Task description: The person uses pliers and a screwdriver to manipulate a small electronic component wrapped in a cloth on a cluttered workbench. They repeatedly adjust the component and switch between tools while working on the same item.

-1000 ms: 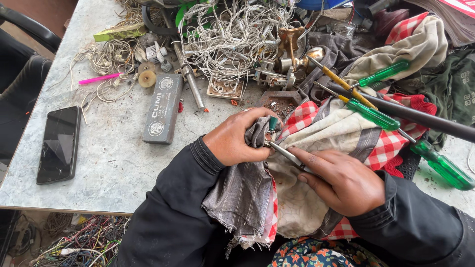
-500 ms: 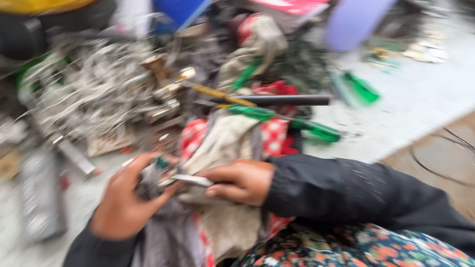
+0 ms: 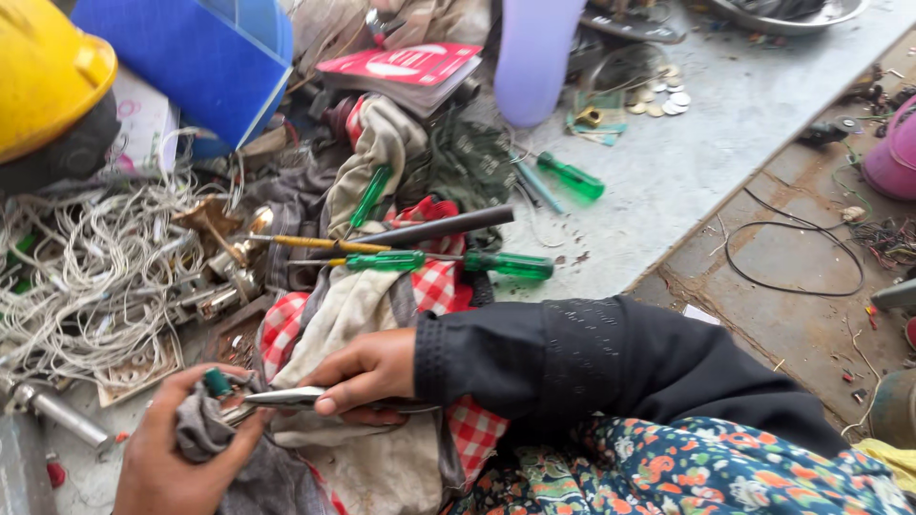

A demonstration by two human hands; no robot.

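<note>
Broadly, a grey stone worktop (image 3: 706, 153) runs across the scene, heaped with clutter. Biggest on it is a tangle of pale white wire (image 3: 91, 267) at the left, with a blue plastic bin (image 3: 205, 62) and a yellow hard hat (image 3: 43, 72) behind it. Next comes a crumpled red-and-white checked cloth (image 3: 434, 286) mixed with beige rags in the middle. On that cloth lie a long black metal rod (image 3: 429, 229) and a green-handled screwdriver (image 3: 506, 264), touching each other. Near the bottom, the right hand (image 3: 367, 374), in a black sleeve, is closed around the handles of slim silver pliers (image 3: 286, 398). Their nose reaches the left hand (image 3: 181, 458), which is wrapped around a bunched grey rag (image 3: 196, 429) holding a small green-capped part (image 3: 218, 382). Whether the pliers actually bite that part cannot be told.
</note>
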